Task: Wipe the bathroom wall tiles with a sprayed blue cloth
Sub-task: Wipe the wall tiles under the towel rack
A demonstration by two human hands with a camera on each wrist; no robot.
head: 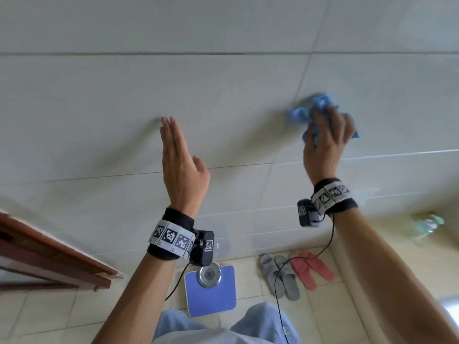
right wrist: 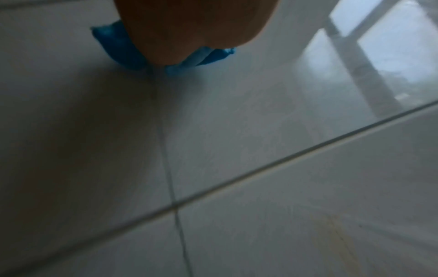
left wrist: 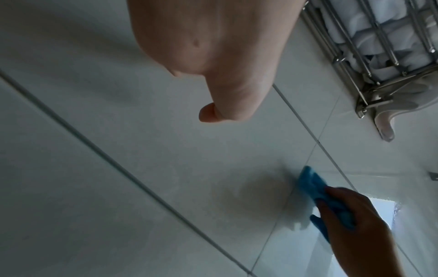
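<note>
Pale wall tiles [head: 198, 95], crumpled blue cloth [head: 301, 114] gripped in right hand [head: 325, 142], left hand [head: 178, 167] flat, fingers straight.

The cloth [head: 320, 112] bunched under my fingers [head: 323, 120] is bright blue, deeper blue in the wrist views. The wall tiles [head: 173, 90] are pale grey-white, crossed by thin dark grey lines. Both my wristbands [head: 171, 238] are black with white strips carrying black-and-white square patterns. On the cream floor [head: 49, 316] lies a periwinkle-blue scale [head: 211, 294] with a silver dial, a pair of grey slippers [head: 280, 275] and a pair of coral-red slippers [head: 311, 269]. The door [head: 49, 254] is reddish brown. My trousers [head: 260, 324] are light blue. The wall rack [left wrist: 369, 56] is shiny silver and holds something white.
</note>
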